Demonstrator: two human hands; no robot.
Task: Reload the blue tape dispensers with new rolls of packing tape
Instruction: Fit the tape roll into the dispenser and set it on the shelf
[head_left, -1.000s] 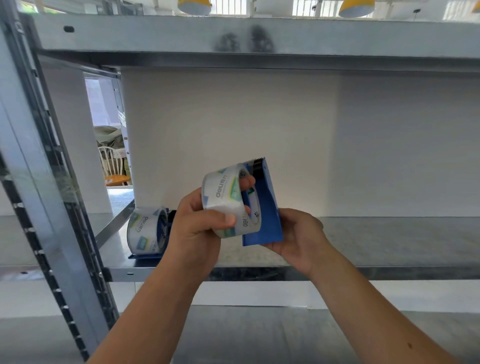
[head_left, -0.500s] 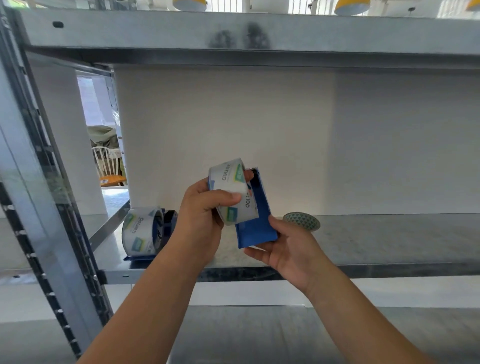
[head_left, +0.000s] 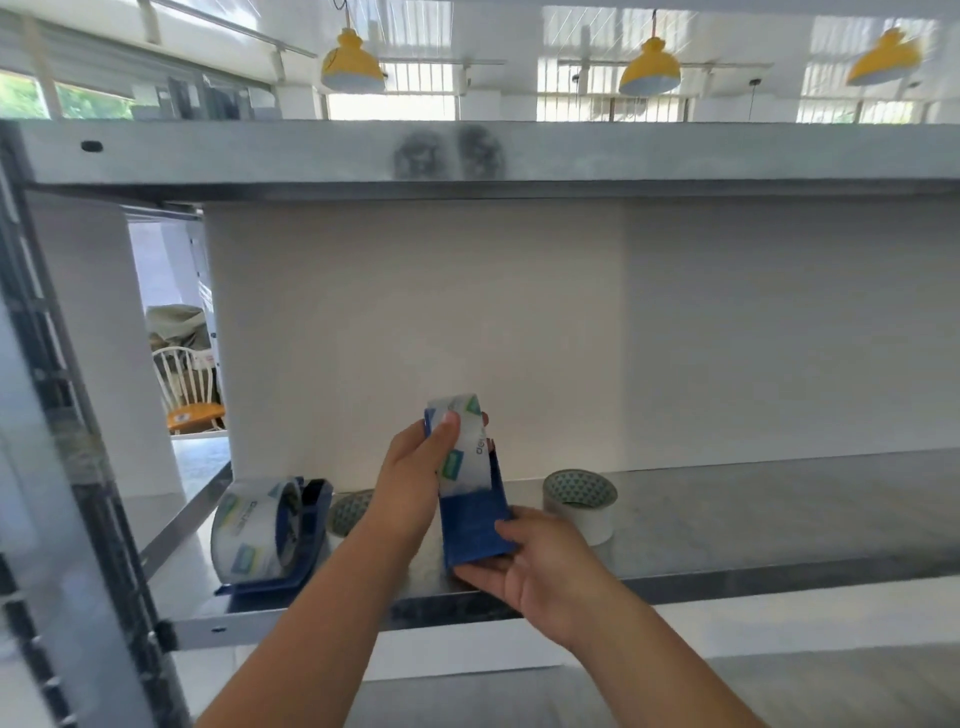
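A blue tape dispenser (head_left: 475, 530) is held upright over the metal shelf's front part by my right hand (head_left: 524, 564), which grips its lower end. My left hand (head_left: 415, 475) holds a clear printed tape roll (head_left: 465, 449) seated between the dispenser's sides, thumb on the roll's top. At the shelf's left end stands a second blue dispenser (head_left: 291, 540) with a clear tape roll (head_left: 249, 527) on it. A white roll with a patterned core (head_left: 579, 501) stands on the shelf just right of my hands. Another patterned roll (head_left: 349, 512) shows partly behind my left wrist.
The metal shelf (head_left: 753, 519) stretches far to the right, bare, with a white wall behind. An upper shelf beam (head_left: 519, 153) spans overhead. A steel upright (head_left: 62, 467) frames the left side. A wooden chair (head_left: 189, 400) is visible through the gap at left.
The view has tilted up and my hands have lowered toward the shelf. The roll now sits deeper in the dispenser, which stands more upright. The white roll at right has come fully into view.
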